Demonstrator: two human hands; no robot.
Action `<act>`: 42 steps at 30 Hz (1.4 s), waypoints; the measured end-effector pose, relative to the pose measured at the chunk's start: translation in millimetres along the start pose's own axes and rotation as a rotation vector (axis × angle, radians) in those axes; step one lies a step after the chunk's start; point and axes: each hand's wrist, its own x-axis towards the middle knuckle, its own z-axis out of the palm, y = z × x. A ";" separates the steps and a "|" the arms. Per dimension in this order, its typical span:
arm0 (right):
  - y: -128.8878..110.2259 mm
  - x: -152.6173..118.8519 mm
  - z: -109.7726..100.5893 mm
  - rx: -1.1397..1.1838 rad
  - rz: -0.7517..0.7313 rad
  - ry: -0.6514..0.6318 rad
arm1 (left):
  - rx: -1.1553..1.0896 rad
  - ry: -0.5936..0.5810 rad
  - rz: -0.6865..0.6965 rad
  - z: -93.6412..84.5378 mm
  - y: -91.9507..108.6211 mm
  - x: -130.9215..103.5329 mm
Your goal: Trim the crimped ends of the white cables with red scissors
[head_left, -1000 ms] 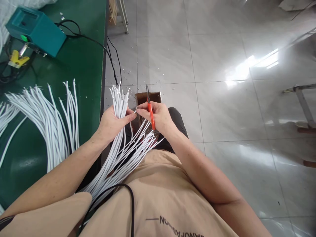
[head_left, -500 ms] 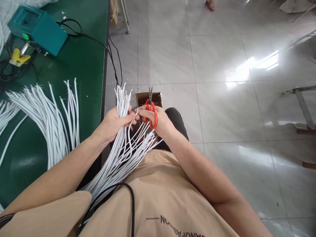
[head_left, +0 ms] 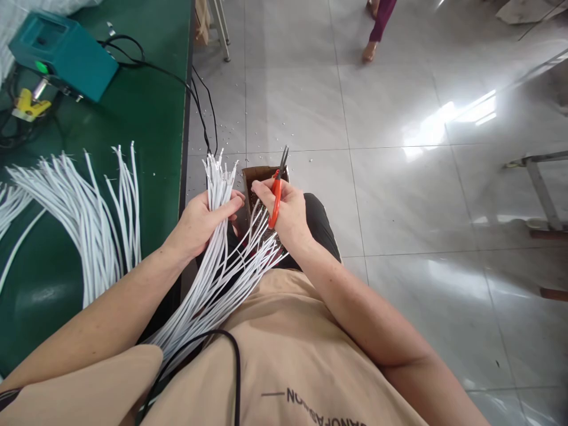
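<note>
My left hand (head_left: 195, 223) is wrapped round a bundle of white wires (head_left: 217, 204), whose cut ends stick up above the thumb. In my right hand (head_left: 290, 213) is a pair of small red-handled scissors (head_left: 276, 201), blades pointing up and away from me. The thumb and forefinger of that hand are pinched over the tip of a white wire, though the exact grip is partly hidden. Below it, looser white wires (head_left: 266, 257) fan out across my lap from the same mass. The two hands are a short way apart.
An open cardboard box (head_left: 252, 173) stands below my hands, with small clippings on the floor beside it. On the green table (head_left: 153, 136) lie more white wires (head_left: 95, 236) and a teal machine (head_left: 66, 56) with black cables. A person's foot (head_left: 369, 52) shows farther off.
My right hand has moved away from the left, rightward, and the scissors have turned edge-on. The wire end between the hands has gone with it. A person's leg has come into view.
</note>
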 end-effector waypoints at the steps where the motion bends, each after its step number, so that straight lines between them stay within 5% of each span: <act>1: -1.5 0.5 0.9 -0.008 -0.031 -0.006 | -0.023 -0.008 -0.010 0.1 0.2 -0.7; 10: -13.4 3.0 9.4 -0.104 -0.056 -0.111 | -0.153 -0.126 -0.070 -4.8 -6.9 4.4; 15: -14.9 1.5 5.8 0.010 0.071 -0.118 | -0.153 -0.075 -0.151 -7.7 -2.4 6.6; 28: -0.3 -1.1 6.2 0.128 0.110 -0.242 | -0.195 -0.045 -0.053 1.2 2.3 0.2; 32: 5.5 0.3 -4.0 -0.109 0.097 -0.209 | -0.144 0.013 -0.075 0.2 1.9 1.7; 38: 13.8 4.6 -20.9 -0.915 -0.212 -0.217 | -0.093 0.037 -0.075 -0.4 0.8 2.7; 42: 12.3 6.1 -20.7 -1.078 -0.259 -0.266 | -0.051 0.039 -0.041 0.3 -0.1 2.4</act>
